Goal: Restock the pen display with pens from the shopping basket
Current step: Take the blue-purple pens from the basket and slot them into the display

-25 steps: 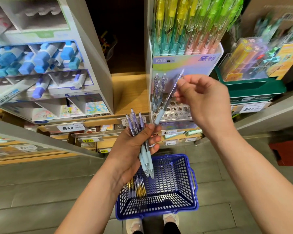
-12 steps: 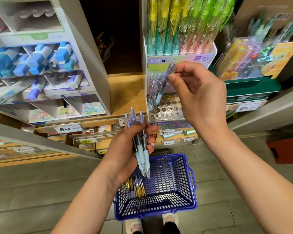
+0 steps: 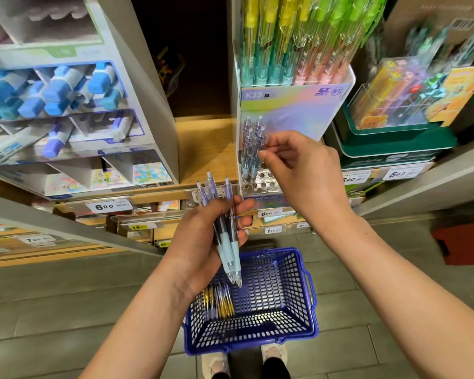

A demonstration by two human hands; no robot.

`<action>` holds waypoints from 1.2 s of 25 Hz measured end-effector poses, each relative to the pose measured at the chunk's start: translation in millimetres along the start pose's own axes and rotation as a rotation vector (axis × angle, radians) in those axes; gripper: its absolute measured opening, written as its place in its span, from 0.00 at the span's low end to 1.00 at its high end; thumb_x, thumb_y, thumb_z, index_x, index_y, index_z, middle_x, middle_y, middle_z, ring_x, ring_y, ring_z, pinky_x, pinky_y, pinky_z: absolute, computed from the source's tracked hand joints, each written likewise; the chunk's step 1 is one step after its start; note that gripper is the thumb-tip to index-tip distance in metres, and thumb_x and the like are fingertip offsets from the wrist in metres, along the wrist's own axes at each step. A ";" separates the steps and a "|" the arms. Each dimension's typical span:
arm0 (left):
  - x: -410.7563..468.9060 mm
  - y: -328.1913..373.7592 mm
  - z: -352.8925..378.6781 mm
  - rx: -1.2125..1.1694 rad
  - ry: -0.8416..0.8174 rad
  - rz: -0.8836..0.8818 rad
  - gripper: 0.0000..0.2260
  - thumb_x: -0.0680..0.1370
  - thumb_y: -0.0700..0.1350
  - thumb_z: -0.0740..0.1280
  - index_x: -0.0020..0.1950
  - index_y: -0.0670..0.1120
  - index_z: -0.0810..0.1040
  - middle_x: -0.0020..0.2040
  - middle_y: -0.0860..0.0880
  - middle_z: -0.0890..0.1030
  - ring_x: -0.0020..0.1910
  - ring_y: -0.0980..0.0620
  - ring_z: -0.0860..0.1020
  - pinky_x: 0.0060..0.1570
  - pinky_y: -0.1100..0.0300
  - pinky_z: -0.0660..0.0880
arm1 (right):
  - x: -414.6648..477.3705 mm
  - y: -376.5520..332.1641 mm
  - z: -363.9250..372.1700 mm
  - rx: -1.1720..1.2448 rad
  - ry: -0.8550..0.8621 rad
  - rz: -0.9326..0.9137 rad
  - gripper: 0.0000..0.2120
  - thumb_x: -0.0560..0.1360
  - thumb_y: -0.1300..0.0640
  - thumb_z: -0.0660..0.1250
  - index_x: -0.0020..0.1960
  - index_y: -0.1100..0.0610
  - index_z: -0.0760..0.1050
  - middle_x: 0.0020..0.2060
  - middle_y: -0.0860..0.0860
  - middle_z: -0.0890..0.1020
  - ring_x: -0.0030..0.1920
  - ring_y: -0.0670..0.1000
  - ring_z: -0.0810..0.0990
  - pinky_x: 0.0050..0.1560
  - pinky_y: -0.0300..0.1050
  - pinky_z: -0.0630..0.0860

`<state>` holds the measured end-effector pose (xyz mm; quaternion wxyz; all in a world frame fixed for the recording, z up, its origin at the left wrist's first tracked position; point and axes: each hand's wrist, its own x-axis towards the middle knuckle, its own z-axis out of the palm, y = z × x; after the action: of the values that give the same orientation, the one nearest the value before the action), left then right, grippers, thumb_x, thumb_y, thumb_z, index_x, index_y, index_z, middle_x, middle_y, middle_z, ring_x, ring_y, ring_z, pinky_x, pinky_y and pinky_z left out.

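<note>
Head view shows me the left grip (image 3: 203,236) clamped round a bundle (image 3: 231,255) of lilac pens with pale blue sleeves, tips pointing down, held above the blue basket (image 3: 309,296) that sits on the floor (image 3: 66,296); loose pens (image 3: 220,300) lie in the basket's left side. Right grip (image 3: 304,170) is up at the display (image 3: 293,105), thumb and forefinger pinched on a pen (image 3: 261,138) standing upright in the perforated rack (image 3: 263,181), just beside a few others of its kind; bright pens (image 3: 285,36) in yellow, green and pink fill the tier above.
</note>
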<state>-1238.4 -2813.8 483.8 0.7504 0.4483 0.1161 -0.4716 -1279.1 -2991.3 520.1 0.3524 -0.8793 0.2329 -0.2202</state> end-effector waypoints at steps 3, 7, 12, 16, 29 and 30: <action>-1.0 -2.2 1.7 0.047 0.007 0.049 0.14 0.75 0.42 0.71 0.59 0.38 0.80 0.52 0.40 0.86 0.37 0.51 0.82 0.35 0.58 0.79 | -12.5 -6.1 0.9 0.011 -0.101 0.161 0.07 0.75 0.47 0.74 0.44 0.48 0.79 0.33 0.41 0.81 0.38 0.38 0.79 0.38 0.26 0.72; -2.3 -5.7 3.3 0.095 -0.044 0.104 0.07 0.75 0.40 0.70 0.50 0.42 0.86 0.41 0.43 0.82 0.36 0.51 0.79 0.36 0.60 0.79 | -28.1 -22.4 8.9 0.145 -0.451 0.374 0.15 0.73 0.36 0.71 0.44 0.48 0.79 0.30 0.40 0.84 0.29 0.38 0.82 0.30 0.27 0.71; -5.2 -11.7 2.1 0.172 -0.035 0.132 0.14 0.74 0.39 0.71 0.59 0.40 0.83 0.47 0.43 0.86 0.42 0.49 0.84 0.41 0.59 0.81 | -23.5 -27.4 10.1 0.126 -0.533 0.469 0.16 0.74 0.39 0.72 0.43 0.52 0.78 0.31 0.47 0.86 0.29 0.46 0.85 0.43 0.45 0.81; -5.2 -13.2 -0.5 0.123 -0.006 0.123 0.12 0.76 0.40 0.70 0.58 0.39 0.83 0.52 0.40 0.87 0.47 0.46 0.86 0.44 0.57 0.82 | -20.5 -26.7 3.3 0.161 -0.534 0.487 0.08 0.78 0.48 0.71 0.44 0.51 0.82 0.33 0.47 0.86 0.30 0.45 0.84 0.33 0.34 0.78; -4.5 -12.8 -1.6 0.029 0.042 0.100 0.11 0.77 0.41 0.69 0.57 0.39 0.83 0.53 0.40 0.87 0.49 0.44 0.87 0.46 0.55 0.83 | -6.6 -28.8 -23.0 0.511 -0.298 0.343 0.09 0.73 0.64 0.75 0.48 0.52 0.81 0.39 0.49 0.87 0.40 0.45 0.85 0.48 0.39 0.81; -5.1 -13.2 -1.8 0.020 0.046 0.093 0.10 0.77 0.41 0.69 0.56 0.40 0.83 0.54 0.39 0.86 0.49 0.45 0.87 0.47 0.55 0.83 | -3.0 -28.9 -27.6 0.544 -0.186 0.286 0.09 0.73 0.65 0.75 0.48 0.51 0.81 0.39 0.50 0.86 0.39 0.45 0.84 0.46 0.36 0.80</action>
<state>-1251.4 -2811.3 478.4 0.7640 0.4715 0.1075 -0.4272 -1289.3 -2985.2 558.3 0.6217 -0.7275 0.2534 -0.1415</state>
